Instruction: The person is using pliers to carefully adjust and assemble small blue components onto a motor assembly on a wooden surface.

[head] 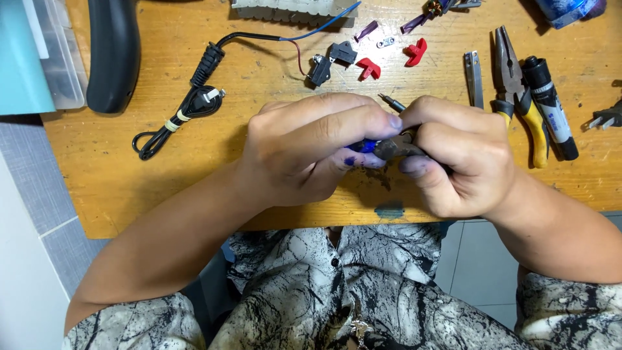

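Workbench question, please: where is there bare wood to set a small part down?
Bare wood lies on the workbench front-left, between the coiled black cord and the left hand. The right side is crowded: pliers, a marker, red clips.

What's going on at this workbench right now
A person's left hand and right hand pinch a small blue and dark part together over the wooden table. A coiled black power cord, red clips and yellow-handled pliers lie untouched around them.

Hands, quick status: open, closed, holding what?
Left hand: closed on a small blue and dark part.
Right hand: closed on the same part.
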